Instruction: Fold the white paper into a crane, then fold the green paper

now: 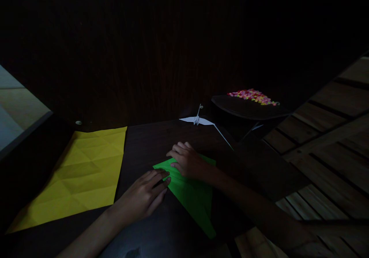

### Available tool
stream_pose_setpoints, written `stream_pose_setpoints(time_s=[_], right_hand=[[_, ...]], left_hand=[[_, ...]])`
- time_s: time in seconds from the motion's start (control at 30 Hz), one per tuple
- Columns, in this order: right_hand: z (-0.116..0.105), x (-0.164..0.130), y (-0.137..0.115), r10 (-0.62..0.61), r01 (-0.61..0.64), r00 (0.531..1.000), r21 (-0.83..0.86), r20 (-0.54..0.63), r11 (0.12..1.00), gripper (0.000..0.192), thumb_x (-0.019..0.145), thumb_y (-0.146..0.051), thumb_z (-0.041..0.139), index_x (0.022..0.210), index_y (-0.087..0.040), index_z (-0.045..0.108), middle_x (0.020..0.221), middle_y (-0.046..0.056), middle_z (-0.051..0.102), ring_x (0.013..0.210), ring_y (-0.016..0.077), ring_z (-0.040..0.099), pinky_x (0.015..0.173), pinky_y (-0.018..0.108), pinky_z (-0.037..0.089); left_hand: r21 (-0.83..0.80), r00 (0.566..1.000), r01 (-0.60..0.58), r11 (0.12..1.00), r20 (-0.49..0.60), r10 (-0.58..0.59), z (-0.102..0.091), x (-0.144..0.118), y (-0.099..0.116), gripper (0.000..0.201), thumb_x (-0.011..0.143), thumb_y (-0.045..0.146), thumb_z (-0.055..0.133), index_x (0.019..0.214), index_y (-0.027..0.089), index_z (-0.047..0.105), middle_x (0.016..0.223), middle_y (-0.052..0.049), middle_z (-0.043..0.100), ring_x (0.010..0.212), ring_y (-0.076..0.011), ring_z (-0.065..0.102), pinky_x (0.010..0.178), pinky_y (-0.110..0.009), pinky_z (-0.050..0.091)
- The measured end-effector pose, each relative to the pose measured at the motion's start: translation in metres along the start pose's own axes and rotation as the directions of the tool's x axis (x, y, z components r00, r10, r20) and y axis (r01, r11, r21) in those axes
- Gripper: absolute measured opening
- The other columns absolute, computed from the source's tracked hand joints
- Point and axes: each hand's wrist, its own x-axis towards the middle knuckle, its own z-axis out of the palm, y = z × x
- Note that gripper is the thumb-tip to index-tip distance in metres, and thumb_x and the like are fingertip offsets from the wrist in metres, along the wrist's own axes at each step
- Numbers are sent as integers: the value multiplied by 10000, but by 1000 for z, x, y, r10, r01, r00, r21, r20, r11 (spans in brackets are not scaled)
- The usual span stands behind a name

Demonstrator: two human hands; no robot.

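Left hand [147, 192] and right hand [186, 161] palm-down, fingers spread on green paper [196, 198]: roughly triangular, creased, corner toward near edge of tabletop [145, 144].

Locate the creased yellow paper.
Left side of the head view: the creased yellow paper lies on the dark surface, left of the left hand and green paper, its far edge by the upright dark panel.

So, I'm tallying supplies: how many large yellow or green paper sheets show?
2: a creased yellow paper sheet at the left, and a folded green paper sheet under the right hand and partly under the left hand. Others could be hidden.
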Motion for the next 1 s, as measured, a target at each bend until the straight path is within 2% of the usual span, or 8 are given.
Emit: stream_pose_setpoints(time_s=[0.3, 0.53, 0.8, 1.0], right_hand=[[-5, -2, 7, 4, -5, 1000, -55, -22, 998, 178, 875, -299, 677, 993, -169, 647, 962, 64, 599, 955, 236, 494, 826, 373, 334], [-1, 0, 9, -63, 63, 998, -95, -6, 994, 68, 912, -182, 585, 975, -171, 608, 960, 65, 620, 959, 241, 495, 835, 379, 322], [-2, -1, 9, -165, 168, 986, -187, 31, 968, 159, 914, -72, 484, 986, -158, 597, 945, 67, 620, 887, 223, 494, 762, 345, 351], [-2, -3, 4, -211, 208, 977, -176, 0, 962, 182, 980, -277, 477, 995, -162, 618, 970, 87, 653, 934, 244, 509, 810, 381, 373]], left_hand=[[-4, 999, 44, 999, -23, -44, 0, 2, 4, 359, 933, 164, 495, 1278, 189, 593, 1159, -115, 647, 1054, -260, 617, 908, -462, 548], [-9, 991, 130, 991, -33, -130, 2, 1, 4, 309, 939, 196, 497, 1214, 166, 635, 1138, -121, 641, 1031, -267, 607, 921, -483, 536], [-57, 969, 228, 972, -87, -233, 0, 2, 5, 287, 929, 186, 521, 1173, 182, 672, 1277, -151, 492, 1096, -281, 541, 881, -448, 550], [-31, 951, 276, 961, -136, -277, 5, 0, 4, 295, 923, 188, 530, 1179, 175, 675, 1388, -170, 410, 1172, -324, 495, 920, -508, 529]])
